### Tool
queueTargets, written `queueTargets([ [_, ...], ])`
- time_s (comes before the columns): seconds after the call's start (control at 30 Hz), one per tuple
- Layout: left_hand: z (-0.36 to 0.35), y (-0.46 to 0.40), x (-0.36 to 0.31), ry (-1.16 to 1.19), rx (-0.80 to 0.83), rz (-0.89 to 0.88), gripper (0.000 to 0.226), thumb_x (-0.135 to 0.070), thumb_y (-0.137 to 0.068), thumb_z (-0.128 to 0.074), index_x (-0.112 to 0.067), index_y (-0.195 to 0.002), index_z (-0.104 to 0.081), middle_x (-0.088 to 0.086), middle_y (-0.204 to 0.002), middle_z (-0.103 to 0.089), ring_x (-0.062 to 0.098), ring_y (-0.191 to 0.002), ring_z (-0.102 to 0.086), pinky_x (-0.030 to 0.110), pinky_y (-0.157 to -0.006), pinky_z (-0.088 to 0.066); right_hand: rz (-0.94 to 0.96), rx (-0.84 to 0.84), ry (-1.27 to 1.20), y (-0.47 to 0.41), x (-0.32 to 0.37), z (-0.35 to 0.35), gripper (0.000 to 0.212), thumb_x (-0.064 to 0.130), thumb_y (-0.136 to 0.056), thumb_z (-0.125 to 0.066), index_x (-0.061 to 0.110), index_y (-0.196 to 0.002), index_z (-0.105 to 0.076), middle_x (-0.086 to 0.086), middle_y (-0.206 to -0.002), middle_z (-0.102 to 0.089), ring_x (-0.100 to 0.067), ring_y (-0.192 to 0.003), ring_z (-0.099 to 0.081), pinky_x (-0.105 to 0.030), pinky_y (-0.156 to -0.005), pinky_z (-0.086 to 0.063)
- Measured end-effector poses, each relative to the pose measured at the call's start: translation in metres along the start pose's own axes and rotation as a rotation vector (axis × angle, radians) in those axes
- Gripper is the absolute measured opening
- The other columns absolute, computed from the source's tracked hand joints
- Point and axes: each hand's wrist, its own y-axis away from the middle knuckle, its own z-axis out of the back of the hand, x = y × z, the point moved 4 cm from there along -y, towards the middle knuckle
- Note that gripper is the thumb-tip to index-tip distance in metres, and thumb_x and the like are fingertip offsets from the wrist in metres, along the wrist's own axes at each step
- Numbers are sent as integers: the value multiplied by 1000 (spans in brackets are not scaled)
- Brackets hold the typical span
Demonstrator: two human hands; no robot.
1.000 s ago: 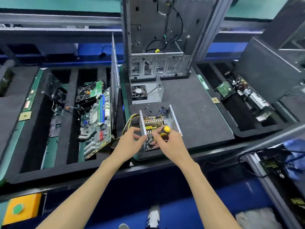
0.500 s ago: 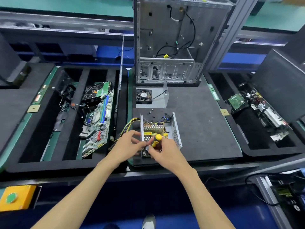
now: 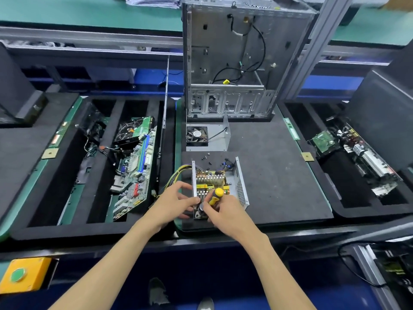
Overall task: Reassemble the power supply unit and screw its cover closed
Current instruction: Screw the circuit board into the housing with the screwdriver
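Head view is showing the open power supply unit [image 3: 220,184] lying on the desk [image 3: 279,175], left hand [image 3: 172,203] gripping its stiff metal wall, probably safer than the fragile board, right hand [image 3: 223,212] holding the screwdriver [image 3: 215,195].

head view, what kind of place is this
Probably an electronics assembly or repair workstation. A bare computer case stands on the foam mat, a motherboard sits in a slotted tray, and an open power supply unit is being worked on.

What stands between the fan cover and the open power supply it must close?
Both hands work inside the power supply: the right hand holds a screwdriver. Loose screws lie between it and the fan cover.
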Motion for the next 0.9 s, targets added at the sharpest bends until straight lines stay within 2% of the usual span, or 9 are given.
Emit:
queueTargets([
  [0.17, 6, 1, 4, 10, -4, -3, 36, -27, -89, -77, -27, -120, -58, 11, -99, -73, 17, -89, -74, 41, -74, -65, 6, -10, -3, -1, 3, -4, 56, 53, -101, -41, 6, -84, -67, -13, -68, -69, -28, -68, -68, -50, -72, -58],
  [0.33, 9, 5, 5, 20, -19, -11, 38, -29, -90, -76, -27, -122, -57, 12, -101, -72, 18, -91, -73, 41, -75, -65, 9, -25, -30, 2, 4, -7, 48, 46, -102, -48, 4, -89, -67, -15, -72, -69, -32, -71, -68, -53, -70, -58],
  [0.63, 19, 9, 3, 46, -28, -4, 34, -27, -91, -75, -27, -122, -59, 12, -103, -72, 21, -93, -72, 47, -79, -64, 26, -104, -123, 2, 10, -2, 48, 44, -105, -47, 3, -85, -64, -14, -69, -68, -30, -68, -69, -53, -66, -59],
  [0.9, 24, 8, 4, 36, -32, 0, 35, -28, -91, -75, -27, -122, -59, 11, -103, -72, 21, -93, -72, 42, -78, -64, 44, -51, -153, -1, 17, -13, 46, 41, -104, -49, 2, -86, -65, -15, -71, -68, -33, -70, -69, -54, -65, -58],
])
